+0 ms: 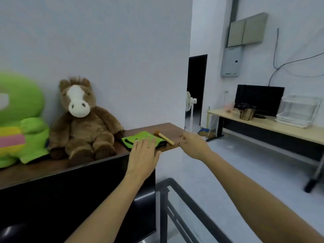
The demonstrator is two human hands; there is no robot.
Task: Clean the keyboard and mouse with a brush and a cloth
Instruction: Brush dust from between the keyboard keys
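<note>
Bright green cloth (140, 137) with black trim, pale wooden brush (165, 137) with tan bristles, dark brown wood-grain table (168, 128), brown plush horse (82, 120) with white blaze, green plush toy (21, 120) with yellow and pink stripes, black monitor (70, 199).

Wooden shelf (168, 128) — cloth (140, 136), brush (164, 137), plush toys (82, 120)

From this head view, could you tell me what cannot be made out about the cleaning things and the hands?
- Keyboard and mouse: not visible anywhere.
- Green cloth: near part covered by the left hand.
- Brush: bristles small and blurred.
- Right hand: motion-blurred; a small dark thing beside it is unidentifiable.
- Desk: front hidden behind the black monitor.
</note>
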